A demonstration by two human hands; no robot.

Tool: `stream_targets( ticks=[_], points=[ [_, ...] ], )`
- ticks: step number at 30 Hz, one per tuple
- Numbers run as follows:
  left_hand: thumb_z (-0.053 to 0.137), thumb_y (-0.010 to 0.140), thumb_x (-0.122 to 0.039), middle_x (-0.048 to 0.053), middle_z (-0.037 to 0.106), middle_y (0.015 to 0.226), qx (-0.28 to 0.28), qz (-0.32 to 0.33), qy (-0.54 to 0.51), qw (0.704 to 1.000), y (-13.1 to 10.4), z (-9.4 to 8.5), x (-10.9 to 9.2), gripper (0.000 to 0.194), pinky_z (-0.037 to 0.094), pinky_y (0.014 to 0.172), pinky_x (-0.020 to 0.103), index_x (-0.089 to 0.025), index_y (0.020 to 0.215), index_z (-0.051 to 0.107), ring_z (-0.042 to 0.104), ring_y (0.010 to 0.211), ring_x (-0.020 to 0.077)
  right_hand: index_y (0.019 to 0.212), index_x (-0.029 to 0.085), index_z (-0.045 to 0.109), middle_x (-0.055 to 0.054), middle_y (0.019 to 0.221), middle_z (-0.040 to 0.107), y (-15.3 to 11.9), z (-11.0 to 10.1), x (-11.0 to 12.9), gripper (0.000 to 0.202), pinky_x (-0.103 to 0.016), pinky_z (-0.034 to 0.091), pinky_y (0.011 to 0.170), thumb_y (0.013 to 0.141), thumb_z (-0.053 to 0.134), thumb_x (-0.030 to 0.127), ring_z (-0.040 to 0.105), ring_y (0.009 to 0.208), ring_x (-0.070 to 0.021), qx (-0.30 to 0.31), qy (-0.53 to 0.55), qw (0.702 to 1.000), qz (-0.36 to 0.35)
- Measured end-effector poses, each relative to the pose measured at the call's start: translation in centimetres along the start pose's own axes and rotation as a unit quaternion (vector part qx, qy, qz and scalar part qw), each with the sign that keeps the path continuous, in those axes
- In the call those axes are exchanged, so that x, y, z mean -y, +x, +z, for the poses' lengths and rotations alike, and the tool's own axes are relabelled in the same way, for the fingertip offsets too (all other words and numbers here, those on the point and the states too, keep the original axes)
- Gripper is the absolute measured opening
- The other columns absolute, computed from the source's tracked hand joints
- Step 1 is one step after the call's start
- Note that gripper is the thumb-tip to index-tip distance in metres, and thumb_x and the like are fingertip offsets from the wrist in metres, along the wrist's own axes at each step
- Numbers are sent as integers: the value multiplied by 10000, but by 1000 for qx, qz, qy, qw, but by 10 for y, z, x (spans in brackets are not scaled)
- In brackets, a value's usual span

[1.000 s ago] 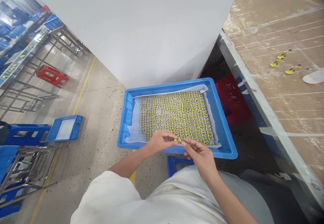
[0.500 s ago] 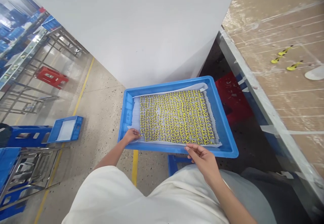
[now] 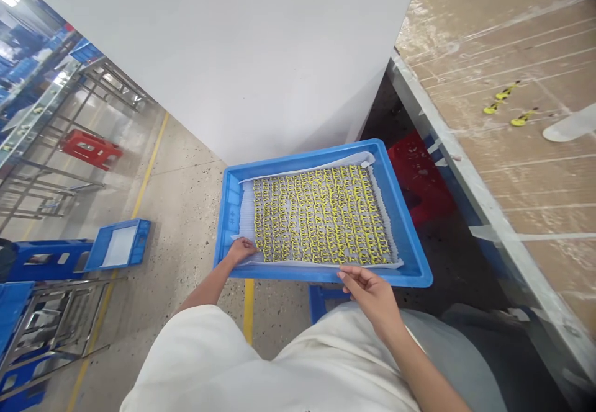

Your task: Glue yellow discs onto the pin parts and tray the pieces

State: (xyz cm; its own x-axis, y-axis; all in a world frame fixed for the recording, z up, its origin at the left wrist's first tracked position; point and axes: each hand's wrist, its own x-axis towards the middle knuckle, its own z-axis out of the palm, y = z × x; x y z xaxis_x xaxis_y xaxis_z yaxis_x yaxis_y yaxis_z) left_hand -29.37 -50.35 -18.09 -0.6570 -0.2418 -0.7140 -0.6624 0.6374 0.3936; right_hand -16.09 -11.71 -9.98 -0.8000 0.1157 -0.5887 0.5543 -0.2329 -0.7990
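Rows of small yellow and dark parts [image 3: 321, 213] lie on a white ribbed liner [image 3: 246, 210] inside a blue tray [image 3: 421, 269]. At the tray's near left corner is my left hand [image 3: 241, 250], its fingers pinched beside the end of the leftmost row; whatever they grip is too small to name. My right hand [image 3: 365, 285] is over the near rim, right of the middle, with thumb and fingertips together. What it pinches, if anything, cannot be made out.
On the right, a brown-covered table [image 3: 535, 182] bears several loose yellow parts [image 3: 524, 118] and a white object [image 3: 570, 123]. A white panel [image 3: 261, 58] stands behind the tray. Red stool [image 3: 90, 149] and small blue tray [image 3: 118, 244] are at left.
The view has shifted slightly, so the table and its parts appear further left. My left fingertips, where a small yellow piece showed before, now sit at the row's end. My right hand has barely moved.
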Motion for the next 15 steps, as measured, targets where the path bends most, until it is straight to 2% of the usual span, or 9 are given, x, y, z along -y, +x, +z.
stream_targets(
  ticks=[9,15],
  points=[
    [664,976,-345,70,701,1071,-42,11,38,998,11,12,-5,271,611,784,367,-137,1149,660,695,894,183,988,152,774,-81,829,746,-1,-5,-3,561,-300,522,609,679,858,612,664,659,-215,-1,4,1000,-6],
    [665,975,-344,74,701,1090,-50,9,71,996,7,7,-9,277,612,800,378,-139,1161,659,697,912,189,978,149,780,-79,808,742,-1,-8,-2,590,-304,525,597,652,864,634,665,651,-222,-3,7,1000,-7]
  ],
)
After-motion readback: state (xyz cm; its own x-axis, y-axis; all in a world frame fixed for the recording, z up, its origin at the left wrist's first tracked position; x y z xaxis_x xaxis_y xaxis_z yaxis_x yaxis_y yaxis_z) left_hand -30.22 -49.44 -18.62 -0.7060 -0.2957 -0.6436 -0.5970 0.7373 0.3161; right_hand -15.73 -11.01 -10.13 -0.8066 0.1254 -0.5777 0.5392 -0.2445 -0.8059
